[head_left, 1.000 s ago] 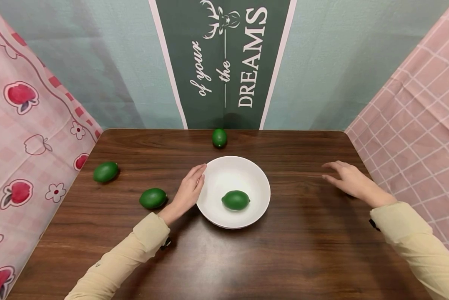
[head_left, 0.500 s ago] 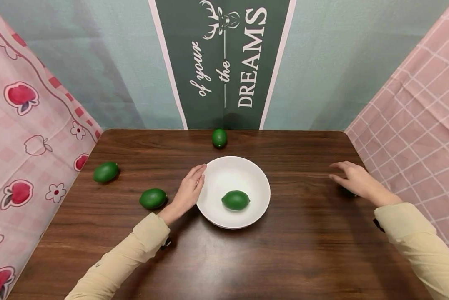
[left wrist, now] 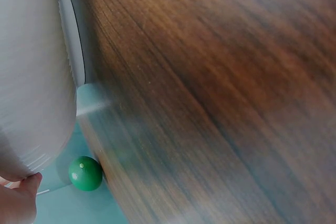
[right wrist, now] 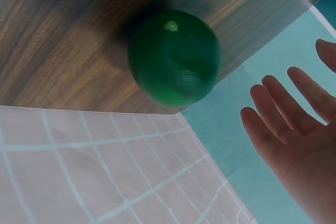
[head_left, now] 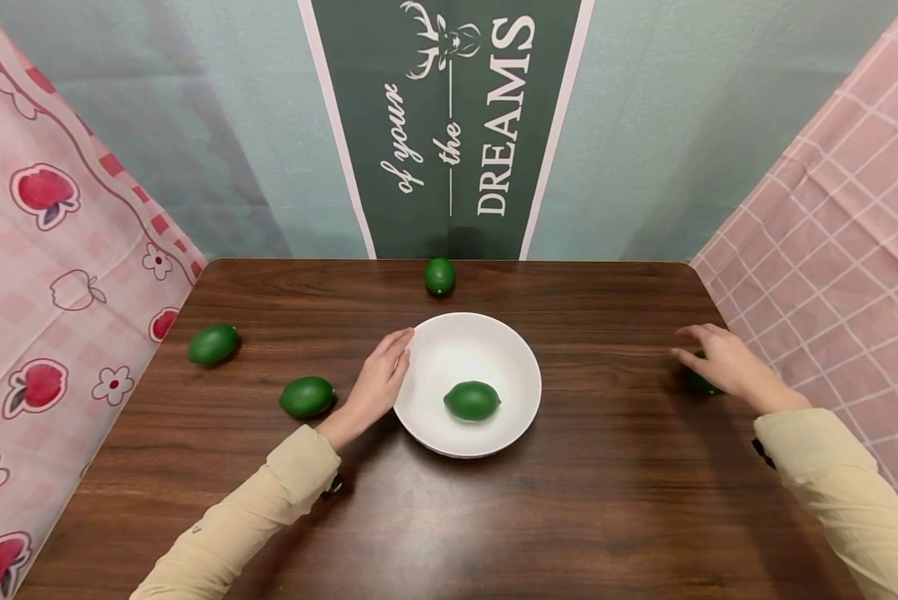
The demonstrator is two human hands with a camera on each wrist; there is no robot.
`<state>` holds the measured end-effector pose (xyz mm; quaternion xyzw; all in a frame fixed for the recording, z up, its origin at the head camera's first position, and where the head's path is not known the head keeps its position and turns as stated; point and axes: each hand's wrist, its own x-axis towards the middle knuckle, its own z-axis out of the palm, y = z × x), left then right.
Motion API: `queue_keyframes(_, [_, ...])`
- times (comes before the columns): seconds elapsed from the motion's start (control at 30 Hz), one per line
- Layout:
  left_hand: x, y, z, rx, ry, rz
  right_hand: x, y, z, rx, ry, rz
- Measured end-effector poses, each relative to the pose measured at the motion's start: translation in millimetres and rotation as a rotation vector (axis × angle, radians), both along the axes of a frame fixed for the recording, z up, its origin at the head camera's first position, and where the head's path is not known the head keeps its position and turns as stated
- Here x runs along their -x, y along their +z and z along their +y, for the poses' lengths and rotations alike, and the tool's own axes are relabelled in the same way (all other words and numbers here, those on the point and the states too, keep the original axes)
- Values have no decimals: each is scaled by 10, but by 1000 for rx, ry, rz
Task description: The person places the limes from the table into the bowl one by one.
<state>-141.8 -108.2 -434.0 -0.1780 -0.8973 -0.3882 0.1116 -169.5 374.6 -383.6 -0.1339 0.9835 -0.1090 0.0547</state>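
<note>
A white bowl (head_left: 429, 358) stands mid-table with one green lime (head_left: 472, 401) lying inside it. My left hand (head_left: 377, 377) rests against the bowl's left rim, fingers extended; in the left wrist view its fingertips (left wrist: 30, 184) show at the side of the bowl (left wrist: 37, 72). At the right of the table my right hand (head_left: 729, 365) hovers over another lime (head_left: 704, 383), which it partly covers in the head view. The right wrist view shows that lime (right wrist: 174, 59) apart from the right hand (right wrist: 299, 135), whose fingers are spread and hold nothing.
Two limes, one at the far left (head_left: 213, 344) and one beside the left wrist (head_left: 307, 397), lie on the brown wooden table (head_left: 449, 533). A further lime (head_left: 439, 277) sits near the back edge. Patterned cloths hang around the table on three sides.
My right hand has moved a little to the right, and more of the lime beneath it now shows. The left hand and bowl have stayed in place.
</note>
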Motion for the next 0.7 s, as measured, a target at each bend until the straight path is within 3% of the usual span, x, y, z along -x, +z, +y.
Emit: queue_keyframes(0.7, [-4, -3, 2, -5, 5, 3, -20, -119, 234, 39, -110, -27])
